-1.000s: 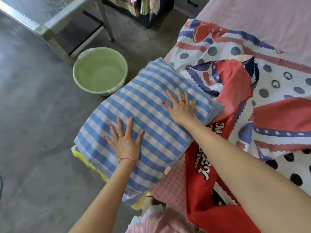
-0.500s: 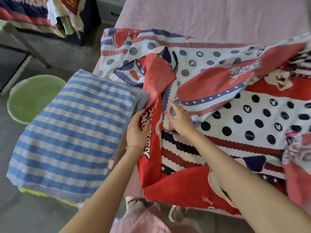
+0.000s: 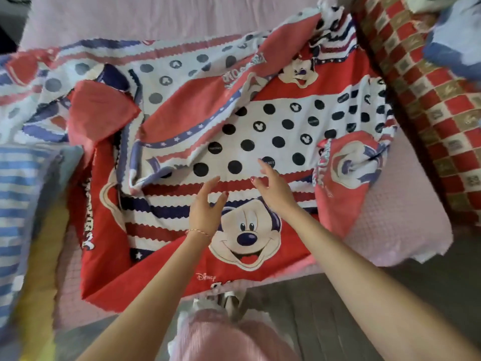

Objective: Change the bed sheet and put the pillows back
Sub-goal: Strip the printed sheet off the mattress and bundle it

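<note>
Left hand and right hand now off the striped pillow — fingers spread, over the sheet

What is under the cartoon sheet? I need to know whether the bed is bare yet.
Pink quilted bedding shows past the crumpled cartoon sheet on the right, top and lower left. What lies under the sheet's middle is covered.

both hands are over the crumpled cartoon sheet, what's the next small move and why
Probably lower both hands and pinch the bunched fold: the left hand and right hand hover open, holding nothing, above the cartoon sheet, which lies rumpled on the pink mattress.
</note>
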